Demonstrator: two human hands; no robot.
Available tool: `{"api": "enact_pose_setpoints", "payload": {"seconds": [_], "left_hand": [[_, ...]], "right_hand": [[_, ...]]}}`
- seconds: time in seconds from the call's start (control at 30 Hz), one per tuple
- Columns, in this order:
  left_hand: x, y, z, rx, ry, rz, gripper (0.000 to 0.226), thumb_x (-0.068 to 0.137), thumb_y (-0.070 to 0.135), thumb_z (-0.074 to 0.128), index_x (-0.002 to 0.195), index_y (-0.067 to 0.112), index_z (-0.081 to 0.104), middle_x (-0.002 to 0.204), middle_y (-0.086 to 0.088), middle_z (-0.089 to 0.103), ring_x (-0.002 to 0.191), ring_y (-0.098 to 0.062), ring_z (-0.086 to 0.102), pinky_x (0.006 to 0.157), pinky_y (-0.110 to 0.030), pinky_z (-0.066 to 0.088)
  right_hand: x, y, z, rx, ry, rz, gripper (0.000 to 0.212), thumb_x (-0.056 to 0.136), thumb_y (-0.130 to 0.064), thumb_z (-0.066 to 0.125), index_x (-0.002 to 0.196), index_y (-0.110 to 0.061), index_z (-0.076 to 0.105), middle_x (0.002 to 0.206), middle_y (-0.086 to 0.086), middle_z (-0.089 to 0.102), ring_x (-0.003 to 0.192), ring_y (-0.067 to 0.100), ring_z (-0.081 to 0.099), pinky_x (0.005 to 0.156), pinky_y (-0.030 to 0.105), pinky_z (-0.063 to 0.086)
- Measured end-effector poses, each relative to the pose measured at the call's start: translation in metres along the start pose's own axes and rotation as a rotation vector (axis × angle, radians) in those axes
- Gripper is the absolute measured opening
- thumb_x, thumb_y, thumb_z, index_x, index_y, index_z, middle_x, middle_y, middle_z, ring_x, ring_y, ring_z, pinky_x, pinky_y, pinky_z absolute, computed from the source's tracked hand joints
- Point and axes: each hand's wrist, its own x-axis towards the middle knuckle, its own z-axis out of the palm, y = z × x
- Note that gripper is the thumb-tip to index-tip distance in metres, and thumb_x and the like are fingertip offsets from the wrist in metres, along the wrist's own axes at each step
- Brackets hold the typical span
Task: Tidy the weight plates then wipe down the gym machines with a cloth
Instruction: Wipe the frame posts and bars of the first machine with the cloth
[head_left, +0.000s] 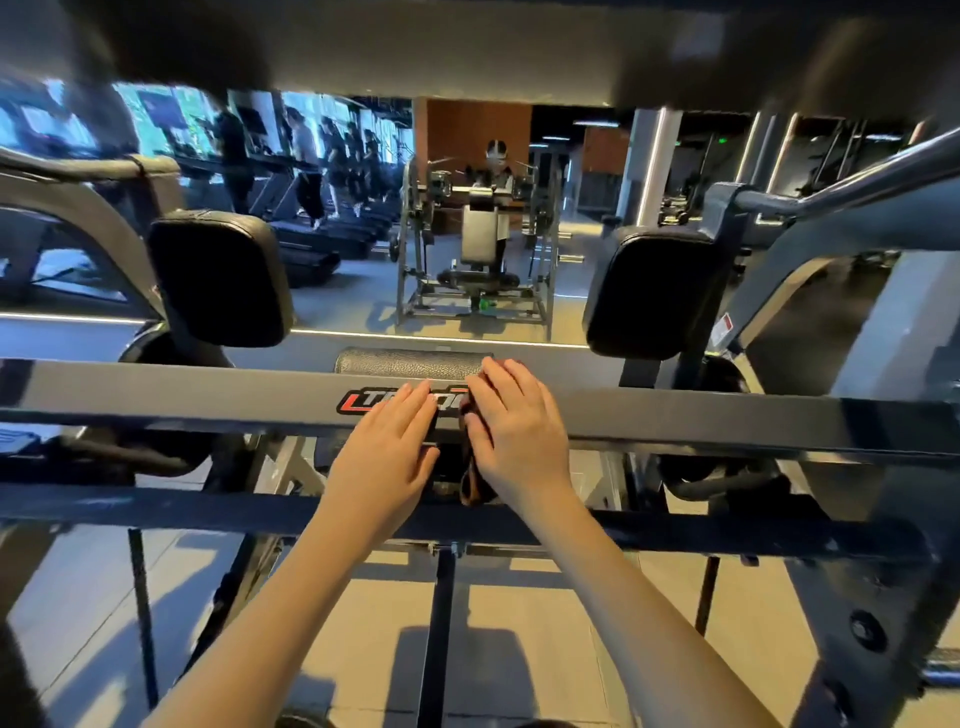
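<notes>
Mirrored gym wall (337, 312) stands behind the grey crossbar (208, 395). Left hand (384, 452) lies flat on the crossbar, fingers straight and close. Right hand (514, 426), fingers extended, presses the dark cloth (475, 488) on it (an end hangs below).

bare forearms (270, 597) reach bottom frame edge; left hand (387, 457), right hand (519, 436) bare, fingers slender.

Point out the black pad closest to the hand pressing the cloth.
The small textured black pad in the middle, right behind the grey crossbar: the right hand lies by its end. The large rectangular black pads at left and right stand further off.
</notes>
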Motion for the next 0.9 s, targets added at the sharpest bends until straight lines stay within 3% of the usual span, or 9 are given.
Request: {"api": "enact_pose_setpoints", "payload": {"seconds": [0.07,0.2,0.27,0.4,0.47,0.57,0.6,0.77,0.9], "left_hand": [[-0.004,-0.004,-0.004,-0.004,-0.017,-0.018,0.061,0.098,0.027,0.052,0.15,0.012,0.025,0.158,-0.003,0.021,0.147,-0.02,0.017,0.116,-0.031,0.006],[-0.015,-0.012,-0.008,-0.011,-0.003,-0.081,0.06,0.098,0.026,0.053,0.15,0.012,0.026,0.158,-0.003,0.024,0.147,-0.021,0.019,0.115,-0.032,0.006],[-0.017,-0.014,-0.008,-0.014,-0.005,-0.091,0.061,0.098,0.026,0.052,0.151,0.013,0.024,0.158,-0.002,0.022,0.147,-0.019,0.017,0.116,-0.03,0.005],[-0.019,-0.02,-0.009,-0.015,-0.014,-0.078,0.061,0.098,0.026,0.05,0.151,0.014,0.022,0.159,-0.002,0.02,0.148,-0.019,0.015,0.116,-0.029,0.003],[-0.024,-0.025,-0.011,-0.014,-0.015,-0.084,0.062,0.098,0.025,0.052,0.151,0.013,0.023,0.158,-0.003,0.022,0.147,-0.02,0.017,0.115,-0.031,0.004],[-0.032,-0.036,-0.014,0.006,-0.017,-0.083,0.062,0.097,0.025,0.052,0.151,0.014,0.023,0.158,-0.003,0.022,0.147,-0.02,0.017,0.115,-0.032,0.005],[-0.034,-0.04,-0.014,0.009,-0.011,-0.082,0.062,0.097,0.026,0.052,0.151,0.014,0.022,0.158,-0.002,0.021,0.147,-0.019,0.017,0.116,-0.032,0.006],[-0.037,-0.058,-0.02,0.013,-0.026,-0.053,0.061,0.1,0.028,0.047,0.152,0.016,0.017,0.159,0.0,0.017,0.148,-0.018,0.014,0.116,-0.03,0.003],[-0.042,-0.078,-0.024,0.012,-0.027,-0.05,0.06,0.102,0.032,0.04,0.153,0.019,0.01,0.161,0.003,0.01,0.149,-0.015,0.007,0.114,-0.027,-0.003]], "right_hand": [[0.004,0.019,-0.005,-0.008,0.001,0.028,0.044,0.093,-0.034,0.04,0.127,-0.015,0.061,0.135,0.007,0.057,0.13,0.027,0.046,0.109,0.049,0.036],[0.004,0.018,-0.004,-0.066,0.118,0.392,0.034,0.094,-0.024,0.057,0.125,-0.011,0.063,0.136,0.011,0.057,0.132,0.032,0.046,0.112,0.052,0.032],[0.003,-0.011,0.007,-0.07,0.102,0.342,0.037,0.092,-0.022,0.061,0.127,-0.011,0.061,0.138,0.011,0.055,0.135,0.032,0.043,0.112,0.049,0.031],[0.001,-0.021,0.01,0.016,-0.008,-0.001,0.042,0.094,-0.03,0.048,0.132,-0.014,0.057,0.141,0.006,0.052,0.136,0.027,0.04,0.113,0.048,0.032],[0.005,-0.008,0.006,0.011,0.011,0.069,0.041,0.095,-0.032,0.044,0.129,-0.017,0.058,0.14,0.005,0.052,0.135,0.026,0.041,0.113,0.049,0.034],[0.008,-0.025,0.011,-0.016,0.092,0.345,0.036,0.094,-0.025,0.054,0.127,-0.014,0.061,0.14,0.008,0.054,0.135,0.029,0.042,0.113,0.049,0.031],[0.009,-0.04,0.016,-0.023,0.102,0.353,0.036,0.094,-0.024,0.054,0.128,-0.013,0.061,0.14,0.009,0.053,0.135,0.03,0.041,0.113,0.049,0.03],[0.014,-0.053,0.024,-0.001,0.024,-0.016,0.039,0.092,-0.027,0.057,0.128,-0.013,0.06,0.137,0.008,0.056,0.132,0.028,0.045,0.11,0.044,0.034],[0.022,-0.053,0.027,-0.031,0.115,0.331,0.033,0.092,-0.022,0.058,0.122,-0.01,0.064,0.133,0.011,0.058,0.128,0.033,0.049,0.109,0.05,0.036]]}}
